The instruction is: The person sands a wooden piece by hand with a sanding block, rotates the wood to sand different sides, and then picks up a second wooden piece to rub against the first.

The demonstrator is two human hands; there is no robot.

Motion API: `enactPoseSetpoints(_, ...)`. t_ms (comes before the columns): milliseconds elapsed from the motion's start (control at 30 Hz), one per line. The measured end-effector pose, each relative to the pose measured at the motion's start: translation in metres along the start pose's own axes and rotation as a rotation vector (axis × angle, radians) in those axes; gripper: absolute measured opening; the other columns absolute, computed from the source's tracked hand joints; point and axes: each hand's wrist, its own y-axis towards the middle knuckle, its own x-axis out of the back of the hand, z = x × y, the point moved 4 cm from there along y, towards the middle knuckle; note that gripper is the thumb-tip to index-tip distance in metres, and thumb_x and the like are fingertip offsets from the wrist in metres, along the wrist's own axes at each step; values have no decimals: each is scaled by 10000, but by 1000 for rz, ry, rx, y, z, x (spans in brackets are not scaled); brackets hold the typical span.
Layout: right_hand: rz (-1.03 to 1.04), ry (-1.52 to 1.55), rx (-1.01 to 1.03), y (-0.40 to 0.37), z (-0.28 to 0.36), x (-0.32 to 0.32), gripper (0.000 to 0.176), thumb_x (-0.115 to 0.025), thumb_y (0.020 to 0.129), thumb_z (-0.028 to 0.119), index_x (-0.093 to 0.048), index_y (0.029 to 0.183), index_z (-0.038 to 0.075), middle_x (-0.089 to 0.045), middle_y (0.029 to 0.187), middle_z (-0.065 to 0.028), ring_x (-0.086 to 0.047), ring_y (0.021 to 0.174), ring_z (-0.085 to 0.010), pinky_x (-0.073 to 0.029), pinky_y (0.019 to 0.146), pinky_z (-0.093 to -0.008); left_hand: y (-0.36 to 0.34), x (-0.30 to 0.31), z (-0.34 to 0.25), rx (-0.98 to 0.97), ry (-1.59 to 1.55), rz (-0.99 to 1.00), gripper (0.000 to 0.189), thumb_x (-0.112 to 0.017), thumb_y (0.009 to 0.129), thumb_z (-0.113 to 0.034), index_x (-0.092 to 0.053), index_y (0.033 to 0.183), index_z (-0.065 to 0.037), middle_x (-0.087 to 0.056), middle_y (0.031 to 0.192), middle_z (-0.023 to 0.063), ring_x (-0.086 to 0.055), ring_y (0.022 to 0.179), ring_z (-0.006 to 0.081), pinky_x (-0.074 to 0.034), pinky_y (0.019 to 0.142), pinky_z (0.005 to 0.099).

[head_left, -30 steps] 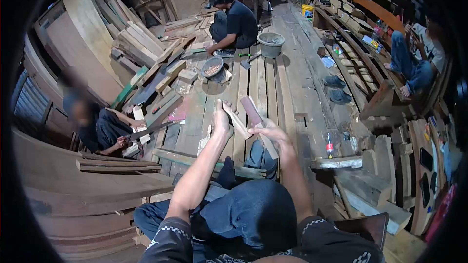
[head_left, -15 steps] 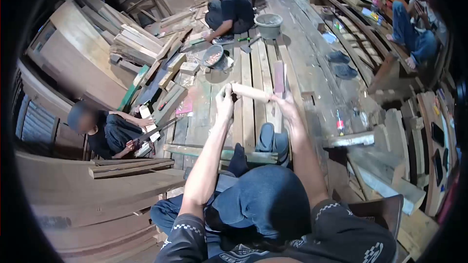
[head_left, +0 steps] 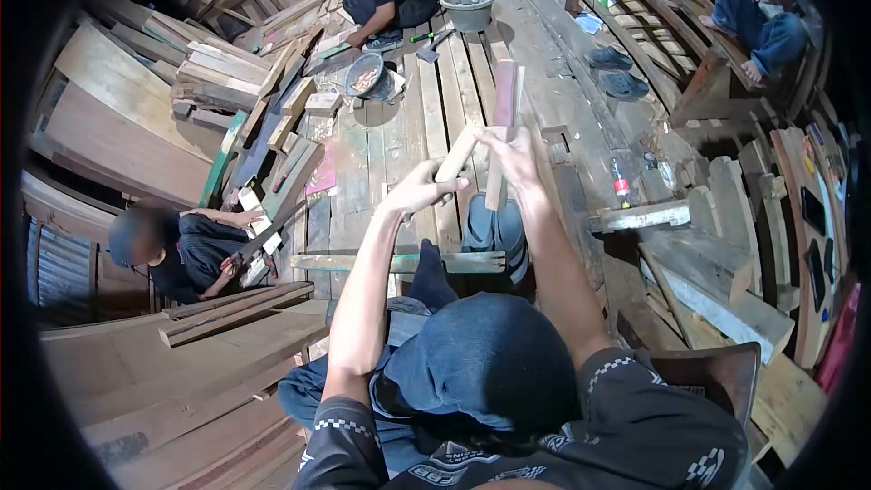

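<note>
pale rectangular wooden block (head_left: 456, 156): grasped in the left hand (head_left: 422, 191), thumb across its lower end
flat maroon-faced wooden stick (head_left: 505, 95): clasped in the right hand (head_left: 515, 159), beside the block
round blue-grey basin (head_left: 370, 61): beyond left grip, holding small orange-brown pieces
round grey bucket (head_left: 468, 20): farther beyond both grips, contents unclear

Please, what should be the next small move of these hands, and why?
Probably bring the reddish-faced strip onto the wooden piece: the left hand holds the piece, while the right hand holds the strip, whose reddish part extends beyond that hand, clear of the piece.
</note>
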Motion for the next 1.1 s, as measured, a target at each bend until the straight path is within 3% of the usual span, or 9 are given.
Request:
enactPoseSetpoints(100,54,-144,-23,0,-10,-9,694,-705,870,164,-332,1434,9,-658,1050,-154,-655,870,-213,-528,577,-317,-3,5,0,85,-56,-126,350,-778,811,-244,-591,997,-13,-545,696,-15,-464,509,62,-366,454,248)
enactPoseSetpoints(200,156,-376,245,12,-40,-6,770,-710,884,217,-274,1507,100,-657,1061,-113,-630,675,-116,-523,539,-280,4,32,18,8,229,-284,325,-765,788,-248,-607,982,-41,-513,634,-28,-460,500,58,-360,454,249)
enactPoseSetpoints(367,457,-666,227,-20,10,-29,795,-692,874,248,-265,1529,103,-580,1312,-222,-630,1057,-262,-489,918,-372,-7,41,3,-48,285,-468,468,-727,716,-174,-606,1096,71,-680,991,200,-650,962,287,-490,843,392)
enactPoseSetpoints(467,415,-420,150,-15,15,-19,750,-654,866,141,-285,1516,80,-518,1384,-236,-533,1266,-330,-436,1023,-376,-2,39,7,-108,396,-490,387,-698,734,-182,-611,1036,45,-661,921,214,-655,886,308,-498,792,402)
enactPoseSetpoints(600,434,-460,349,-19,13,-29,728,-626,864,84,-298,1514,87,-487,1424,-213,-488,1314,-331,-400,1060,-372,1,39,7,-212,396,-535,346,-692,743,-121,-617,1044,31,-668,893,122,-637,844,204,-499,782,323)
enactPoseSetpoints(700,516,-517,550,-26,26,-40,726,-646,873,111,-307,1515,107,-498,1416,-208,-492,1309,-327,-408,1057,-381,-5,40,1,-385,277,-564,542,-723,721,-197,-577,1185,43,-657,1024,243,-652,965,325,-499,839,402)
enactPoseSetpoints(800,411,-481,327,-14,15,-28,738,-644,873,85,-295,1521,133,-561,1345,-210,-563,1229,-333,-462,1000,-386,-4,37,3,-52,365,-470,588,-723,726,-177,-556,1242,48,-660,1112,229,-631,1087,311,-474,938,376)
enactPoseSetpoints(1033,506,-694,536,-24,23,-35,770,-659,862,116,-275,1526,191,-529,1344,-239,-550,1207,-380,-470,991,-418,-9,37,-11,-302,394,-444,516,-695,703,-91,-591,1188,51,-679,1054,155,-624,1010,207,-482,887,342)
enactPoseSetpoints(1100,427,-549,227,-18,17,-21,740,-638,861,103,-302,1516,179,-559,1330,-224,-568,1202,-354,-487,970,-385,-17,33,-3,-114,334,-469,564,-730,686,-145,-583,1192,56,-668,1072,206,-632,1032,286,-483,894,370)
